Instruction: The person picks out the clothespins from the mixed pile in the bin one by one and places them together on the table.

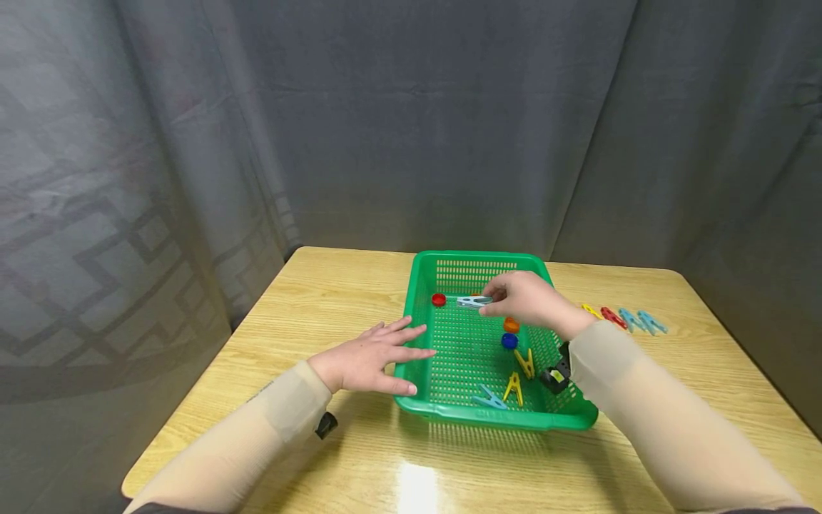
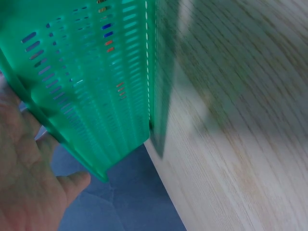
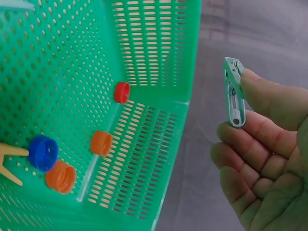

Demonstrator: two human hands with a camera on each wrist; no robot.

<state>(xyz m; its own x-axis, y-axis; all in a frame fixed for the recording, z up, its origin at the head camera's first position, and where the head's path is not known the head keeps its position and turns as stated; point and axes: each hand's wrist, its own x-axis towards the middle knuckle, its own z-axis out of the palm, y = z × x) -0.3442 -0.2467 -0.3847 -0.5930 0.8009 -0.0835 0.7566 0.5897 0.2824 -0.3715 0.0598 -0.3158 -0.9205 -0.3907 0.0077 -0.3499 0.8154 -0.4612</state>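
Observation:
My right hand (image 1: 526, 300) pinches a pale blue-grey clothespin (image 1: 474, 302) between thumb and fingers, over the far part of a green perforated basket (image 1: 449, 412). In the right wrist view the thumb presses the clothespin (image 3: 234, 94) near one end. My left hand (image 1: 375, 357) has its fingers spread, reaching over the basket's left rim. Inside the basket lie a red bottle cap (image 1: 439, 300), a blue cap (image 1: 509, 341) and an orange cap (image 1: 511, 325), with another orange cap (image 3: 101, 143) seen beside them from the right wrist. Nearer me are two yellow clothespins (image 1: 514, 387) and a light blue one (image 1: 489, 397).
On the wooden table (image 1: 347, 285), right of the basket, a yellow clothespin (image 1: 591, 310), a red clothespin (image 1: 614, 318) and two light blue clothespins (image 1: 651, 323) lie in a row. Grey curtains (image 1: 417, 128) hang behind the table and at both sides.

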